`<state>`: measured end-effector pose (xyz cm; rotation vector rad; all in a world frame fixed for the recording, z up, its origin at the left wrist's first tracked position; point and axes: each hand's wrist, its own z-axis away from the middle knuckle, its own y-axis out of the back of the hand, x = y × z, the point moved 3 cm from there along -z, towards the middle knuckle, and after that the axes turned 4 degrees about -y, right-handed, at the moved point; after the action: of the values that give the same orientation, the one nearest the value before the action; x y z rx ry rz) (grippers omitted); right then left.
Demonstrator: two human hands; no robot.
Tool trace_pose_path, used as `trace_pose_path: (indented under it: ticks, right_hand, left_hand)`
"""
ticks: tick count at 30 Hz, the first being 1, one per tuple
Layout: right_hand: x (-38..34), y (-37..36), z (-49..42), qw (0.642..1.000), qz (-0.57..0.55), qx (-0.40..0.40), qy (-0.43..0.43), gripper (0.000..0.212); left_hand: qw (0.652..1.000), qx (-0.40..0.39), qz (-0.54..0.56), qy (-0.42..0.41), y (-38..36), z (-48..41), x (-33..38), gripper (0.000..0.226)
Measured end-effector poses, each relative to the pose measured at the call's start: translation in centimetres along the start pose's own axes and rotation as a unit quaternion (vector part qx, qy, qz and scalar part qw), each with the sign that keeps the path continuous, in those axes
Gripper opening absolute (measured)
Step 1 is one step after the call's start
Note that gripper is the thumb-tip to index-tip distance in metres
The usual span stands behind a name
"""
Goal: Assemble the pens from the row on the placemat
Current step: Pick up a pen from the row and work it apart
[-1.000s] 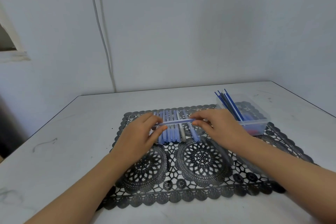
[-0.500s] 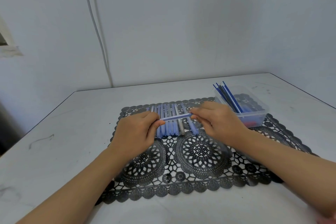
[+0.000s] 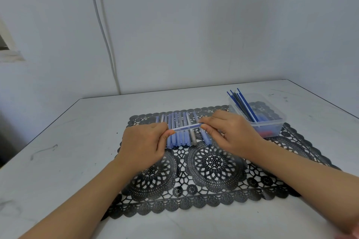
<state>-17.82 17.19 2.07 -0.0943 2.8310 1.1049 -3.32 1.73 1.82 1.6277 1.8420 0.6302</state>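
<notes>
A row of several blue and grey pen barrels (image 3: 179, 122) lies on the far part of the black lace placemat (image 3: 213, 163). Above the row I hold one clear blue pen (image 3: 186, 127) crosswise, a little off the mat. My left hand (image 3: 144, 145) pinches its left end between thumb and fingers. My right hand (image 3: 231, 134) pinches its right end. One more blue barrel (image 3: 206, 137) lies slanted at the right of the row, partly under my right hand.
A clear plastic box (image 3: 270, 126) stands at the mat's far right corner, holding several blue and dark refills (image 3: 242, 105) that lean out, plus small blue and red parts. The white table (image 3: 68, 151) meets the wall at the back; a white cable (image 3: 104, 31) runs down the wall.
Both hands kept their pinch on the pen. The right hand's fingers shifted slightly at the pen's end. The camera tilted, so the scene sits a little higher in the picture.
</notes>
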Motion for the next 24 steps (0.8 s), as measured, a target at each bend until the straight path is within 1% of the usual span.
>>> trace_pose_path:
  ticks: [4, 10, 15, 18, 24]
  right_hand:
    - [-0.26, 0.15, -0.06, 1.0, 0.023, 0.014, 0.007, 0.028]
    - [-0.54, 0.53, -0.06, 0.999, 0.023, 0.04, -0.009, 0.024]
    - [-0.82, 0.39, -0.05, 0.999, 0.028, 0.006, -0.039, 0.035]
    - [-0.66, 0.19, 0.08, 0.999, 0.011, -0.005, -0.053, 0.035]
    - [-0.66, 0.34, 0.09, 0.997, -0.036, 0.021, -0.062, 0.029]
  left_hand:
    - [1.0, -0.004, 0.0, 0.006, -0.18, 0.17, -0.29, 0.04]
    - [1.0, -0.001, 0.008, 0.003, -0.27, 0.13, -0.41, 0.039]
    - [1.0, 0.006, 0.009, 0.007, 0.14, 0.0, -0.38, 0.036]
    - [1.0, 0.003, 0.005, 0.006, 0.0, 0.11, -0.54, 0.036]
    - [1.0, 0.004, -0.002, -0.007, -0.02, 0.15, -0.45, 0.038]
